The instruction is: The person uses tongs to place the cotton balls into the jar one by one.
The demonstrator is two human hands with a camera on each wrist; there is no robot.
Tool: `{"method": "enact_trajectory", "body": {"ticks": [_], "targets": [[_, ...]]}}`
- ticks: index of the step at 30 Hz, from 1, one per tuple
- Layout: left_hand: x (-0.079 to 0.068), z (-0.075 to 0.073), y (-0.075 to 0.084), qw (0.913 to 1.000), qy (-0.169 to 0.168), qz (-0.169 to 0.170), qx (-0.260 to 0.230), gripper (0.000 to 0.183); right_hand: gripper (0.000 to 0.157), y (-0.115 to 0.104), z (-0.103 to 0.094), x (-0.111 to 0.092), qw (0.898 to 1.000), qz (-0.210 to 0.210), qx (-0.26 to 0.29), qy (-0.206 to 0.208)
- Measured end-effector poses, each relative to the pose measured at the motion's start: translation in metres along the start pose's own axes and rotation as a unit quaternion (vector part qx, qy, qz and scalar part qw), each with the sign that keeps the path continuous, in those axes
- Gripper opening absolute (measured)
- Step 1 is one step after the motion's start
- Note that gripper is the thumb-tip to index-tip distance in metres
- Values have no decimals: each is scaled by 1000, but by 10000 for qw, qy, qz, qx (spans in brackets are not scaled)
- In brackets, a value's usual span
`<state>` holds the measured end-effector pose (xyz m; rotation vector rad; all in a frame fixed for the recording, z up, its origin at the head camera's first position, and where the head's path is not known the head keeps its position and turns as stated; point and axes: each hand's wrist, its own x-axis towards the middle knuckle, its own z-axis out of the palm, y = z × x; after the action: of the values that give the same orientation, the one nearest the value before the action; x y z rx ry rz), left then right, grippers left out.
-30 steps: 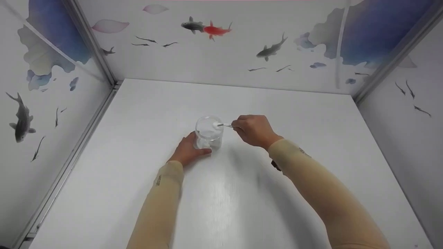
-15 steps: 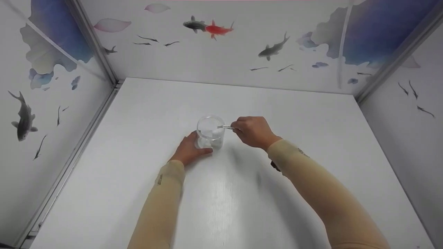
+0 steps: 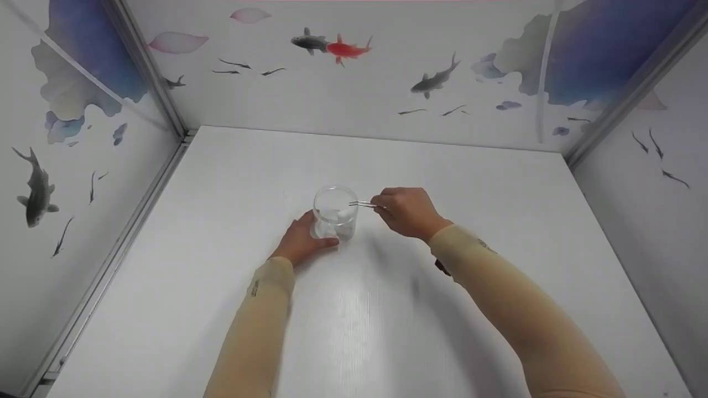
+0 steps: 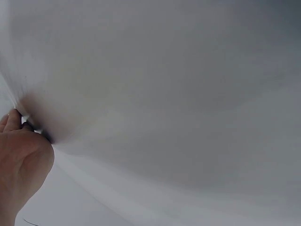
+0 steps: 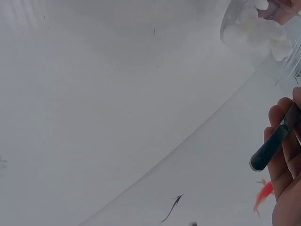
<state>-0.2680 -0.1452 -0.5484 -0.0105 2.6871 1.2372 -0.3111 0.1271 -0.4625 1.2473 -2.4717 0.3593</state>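
Note:
A clear round jar [image 3: 336,213] stands upright on the white table in the head view. My left hand [image 3: 301,240] holds it from the left and front, the thumb across its near side. White cotton balls [image 5: 258,35] lie in the jar in the right wrist view. My right hand [image 3: 406,209] pinches a pair of metal tweezers [image 3: 365,204] just right of the jar. The two tips stand slightly apart at the jar's rim, with nothing visible between them. In the left wrist view, only part of my left hand [image 4: 23,165] shows at the left edge; the jar cannot be made out.
The white table [image 3: 221,182] is bounded by upright panels at the back and both sides. Painted fish [image 3: 345,50] decorate the back panel [image 3: 359,105]. Metal rails [image 3: 160,83] run along the corners.
A cotton ball held at the tweezer tips by the jar's rim has been let go and dropped into the jar. The right hand has shifted slightly toward me; the left hand keeps its place.

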Motion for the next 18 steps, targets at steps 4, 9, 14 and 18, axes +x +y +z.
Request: {"method": "enact_trajectory", "body": {"ticks": [4,9,14,18], "targets": [[0,0,0,9999,33,110,1,100,12,2,-1,-2,10000,28,-36,-15],[0,-1,-1,9998,38,175,-46,100,11,4,-4,-4,10000,70,-23,-4],[-1,-1,0,9998,18,186,-32,100,11,5,-5,-6,9999,91,75,74],[-2,-1,1,9997,34,255,-45,100,12,8,-6,-10,9997,48,124,201]]}}
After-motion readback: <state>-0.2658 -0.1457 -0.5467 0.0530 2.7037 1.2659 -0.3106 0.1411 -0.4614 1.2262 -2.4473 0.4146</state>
